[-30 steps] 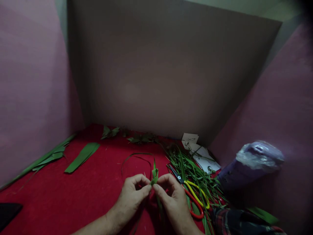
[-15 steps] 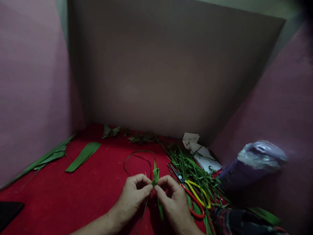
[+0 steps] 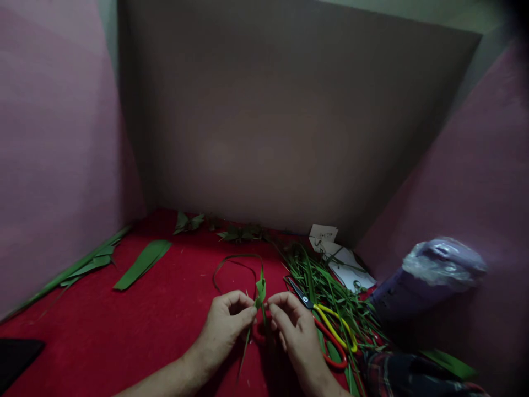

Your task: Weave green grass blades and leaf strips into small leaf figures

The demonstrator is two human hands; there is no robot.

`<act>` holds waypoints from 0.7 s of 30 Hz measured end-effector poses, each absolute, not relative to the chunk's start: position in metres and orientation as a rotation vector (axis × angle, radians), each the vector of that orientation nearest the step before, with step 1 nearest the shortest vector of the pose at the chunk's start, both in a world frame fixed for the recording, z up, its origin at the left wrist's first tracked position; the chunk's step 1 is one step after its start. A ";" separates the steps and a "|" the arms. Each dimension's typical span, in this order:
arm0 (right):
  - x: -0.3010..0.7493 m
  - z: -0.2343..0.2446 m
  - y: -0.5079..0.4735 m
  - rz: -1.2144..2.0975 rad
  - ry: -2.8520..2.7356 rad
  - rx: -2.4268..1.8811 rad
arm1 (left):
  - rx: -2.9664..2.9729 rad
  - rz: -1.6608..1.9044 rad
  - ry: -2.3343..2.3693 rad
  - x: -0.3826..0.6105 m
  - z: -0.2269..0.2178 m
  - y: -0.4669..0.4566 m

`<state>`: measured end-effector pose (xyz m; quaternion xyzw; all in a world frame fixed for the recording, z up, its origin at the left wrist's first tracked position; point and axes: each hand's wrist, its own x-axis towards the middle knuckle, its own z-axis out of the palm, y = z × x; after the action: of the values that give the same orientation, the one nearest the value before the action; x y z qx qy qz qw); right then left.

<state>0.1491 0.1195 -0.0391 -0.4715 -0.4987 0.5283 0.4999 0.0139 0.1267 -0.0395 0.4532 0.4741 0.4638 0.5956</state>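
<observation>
Head view. The folded leaf (image 3: pixel 260 293), a small green piece, stands upright above the near edge of the red cloth (image 3: pixel 144 325), about midway between its left and right sides. The left hand (image 3: pixel 217 326) pinches its lower end between thumb and forefinger. The right hand (image 3: pixel 298 331) is just beside it, thumb and forefinger bent and nearly meeting; whether they grip a strand cannot be told. A thin strip (image 3: pixel 237 256) arcs beyond the fingers towards the far edge, apparently joined to the leaf.

Handling, as judged: the leaf is very light, pliable across its blade, springy at the folds, possibly slick, and liable to split along the grain. The sound hold is low, where the folds gather, with fingertip pressure only; the tip and the thin strip should not bear a pull.

Surroundings: scissors (image 3: pixel 306 301) with one red and one yellow handle lie just right of the right hand, against a heap of leaf strips (image 3: pixel 330 292). White papers (image 3: pixel 347 269) lie towards the far right corner. A broad leaf piece (image 3: pixel 142 264) lies towards the far left corner.
</observation>
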 end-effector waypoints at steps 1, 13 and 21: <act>0.149 -0.039 0.118 1.228 -1.232 -1.165 | 1.048 1.077 1.112 0.014 -0.039 0.127; 0.149 -0.047 0.108 0.649 -1.800 -1.377 | 1.012 1.087 1.100 0.013 -0.035 0.126; 0.151 -0.047 0.108 0.387 -1.865 -1.363 | 1.003 1.072 1.048 0.013 -0.035 0.124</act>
<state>0.1510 0.1083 -0.0467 -0.5359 -0.7337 0.1522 0.3891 0.0132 0.1244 -0.0346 0.4362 0.4559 0.4662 0.6201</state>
